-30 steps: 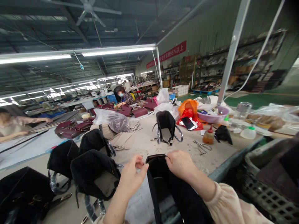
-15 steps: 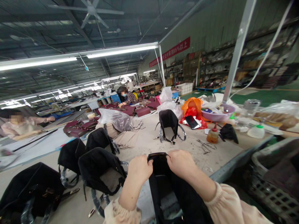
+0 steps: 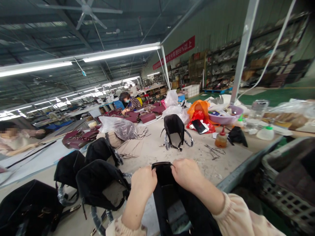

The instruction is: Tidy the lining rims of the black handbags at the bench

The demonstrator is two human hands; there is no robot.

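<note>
A black bag point(image 3: 159, 200) is held with its opening facing me at the near edge of the table. My left hand point(image 3: 144, 180) grips the left end of its far rim, fingers closed. At the right end of that rim, my right hand point(image 3: 186, 173) pinches the fabric in the same way. Just beyond my hands another black bag point(image 3: 174, 126) stands upright, with plastic-wrapped handles. More black bags point(image 3: 98, 183) sit to the left, their handles wrapped in clear plastic. The lower part of the held bag runs out of view.
Scissors point(image 3: 215, 150), a bottle of amber liquid point(image 3: 221, 140), a red plastic bag point(image 3: 200, 122) and a purple basin point(image 3: 226, 118) are on the right. A grey crate point(image 3: 283, 193) stands beside the table point(image 3: 197, 157). Two people work at the far left and farther back.
The view has shifted slightly, so most things appear a little further left. Both hands keep hold of the bag's rim.
</note>
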